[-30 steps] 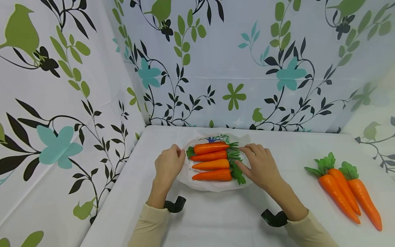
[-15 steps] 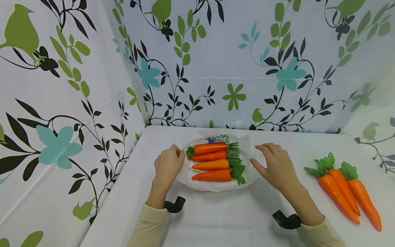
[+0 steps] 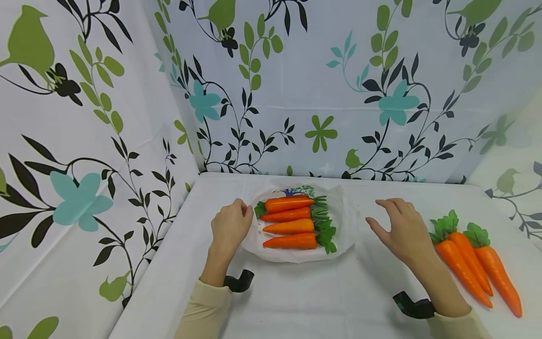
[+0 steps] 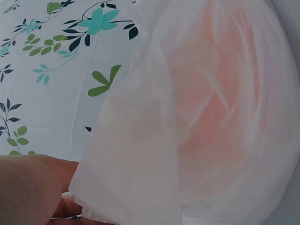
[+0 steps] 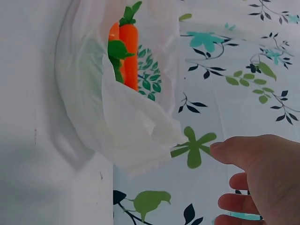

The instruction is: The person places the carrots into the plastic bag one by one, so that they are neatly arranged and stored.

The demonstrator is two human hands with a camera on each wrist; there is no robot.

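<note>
While the white printed cloth backdrop (image 3: pixel 275 106) (green birds, teal flowers, dk leaves) takes up most of the head view, the white worktop (image 3: pixel 296 296) runs below it, nr edge out of frame. Next in size: thin white bag (image 3: pixel 275 255), ctr of worktop, mouth spread open twd head cam.

L hand (image 3: pixel 230 226) at bag's L side; head view hides the grip, but L wrist cam shows thumb + fingers pinching the edge of the film. R hand (image 3: pixel 402 230) is released: fingers apart, slightly bent, nothing held, clear of bag, btwn it and the loose carrots (image 3: pixel 471 256). That's a trio on the R of worktop, leaves twd backdrop, tips twd person; only head view has them, and R wrist overlaps a leaf.

Bagged carrots (image 3: pixel 292 226): at least 4 in a stack inside bag, lower 3 w/ tips L, greens R; top one has leaves at its L end. L wrist view gives them only as an orange blur thru film; R wrist view catches a couple past the bag's rim.

Label-wise: bag's tree print (image 3: pixel 296 190), blue trunk, green leaves, partly covered by carrots; R wrist view gets just its leaves + a bit of branch.
</note>
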